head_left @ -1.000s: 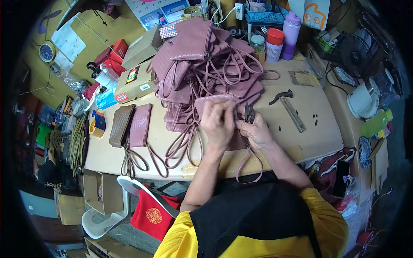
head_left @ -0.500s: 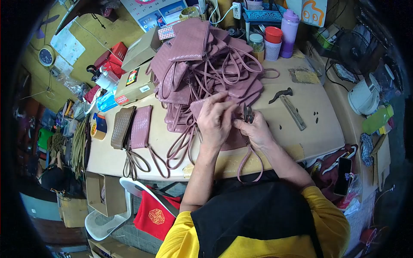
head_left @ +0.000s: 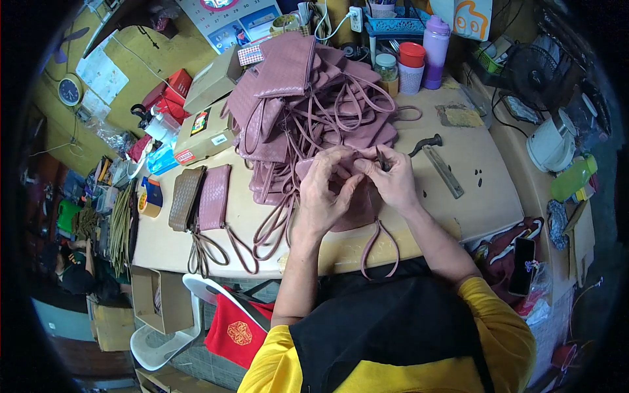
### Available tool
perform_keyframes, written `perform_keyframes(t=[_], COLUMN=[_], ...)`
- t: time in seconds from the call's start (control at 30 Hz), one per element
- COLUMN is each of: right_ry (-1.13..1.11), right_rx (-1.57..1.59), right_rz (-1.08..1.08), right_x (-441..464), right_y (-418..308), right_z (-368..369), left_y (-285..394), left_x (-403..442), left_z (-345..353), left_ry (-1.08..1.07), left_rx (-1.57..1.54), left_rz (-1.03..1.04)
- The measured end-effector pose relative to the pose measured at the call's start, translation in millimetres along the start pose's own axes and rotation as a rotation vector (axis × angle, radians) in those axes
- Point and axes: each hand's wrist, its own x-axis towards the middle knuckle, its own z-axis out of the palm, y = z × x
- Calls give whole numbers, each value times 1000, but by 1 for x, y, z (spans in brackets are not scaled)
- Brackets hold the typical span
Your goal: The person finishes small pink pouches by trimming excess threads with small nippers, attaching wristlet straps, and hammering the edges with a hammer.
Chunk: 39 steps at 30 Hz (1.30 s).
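My left hand [head_left: 327, 193] curls its fingers around the upper edge of a dusty-pink woven-pattern pouch [head_left: 356, 215]. The pouch lies near the table's front, its wrist strap [head_left: 381, 252] looping down over the edge. Close beside, my right hand [head_left: 395, 180] pinches at the same edge, thumb and fingertips pressed together. A small dark pointed tool [head_left: 382, 159], perhaps thread snips, pokes up out of the right hand; its handles are hidden by the fingers. What lies between the fingertips is too small to make out.
A tall heap of pink pouches [head_left: 282, 69] rises behind my hands. Left lie a brown pouch [head_left: 187, 200] and a pink one [head_left: 215, 196]. On the right are a hammer-like dark metal piece [head_left: 426, 143], a worn bar [head_left: 443, 171] and a phone [head_left: 522, 265]. Jars and a purple bottle [head_left: 436, 52] stand behind.
Both hands have moved up and closer together at the pouch's edge. The left fingers, raised before, now curl down onto it. The dark tool has tipped and shifted slightly upward.
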Motion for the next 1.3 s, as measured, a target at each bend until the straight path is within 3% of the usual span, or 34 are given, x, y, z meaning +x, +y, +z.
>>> perform_keyframes(t=[0.1, 0.17, 0.37, 0.53, 0.6, 0.67, 0.87, 1.3], right_ry=[3, 15, -46, -176, -124, -105, -68, 16], right_rx=[-279, -597, -773, -739, -557, -602, -913, -952], right_rz=[-135, -452, -655, -695, -540, -442, -699, -900], right_x=[2, 2, -5, -12, -12, -10, -3, 5], right_y=[-3, -14, -34, -45, -53, -57, -35, -19], right_z=[-3, -4, -2, -2, 2, -6, -14, -15], left_y=[0, 4, 10, -2, -8, -11, -17, -10], left_x=[0, 1, 3, -1, -2, -3, -7, -9], left_z=[0, 0, -2, -1, -4, -5, -7, -6], left_ry=[27, 37, 27, 130, 204, 234, 208, 167], left_rx=[81, 154, 243, 255, 276, 270, 169, 186], left_rz=[50, 91, 101, 223, 209, 204, 184, 202])
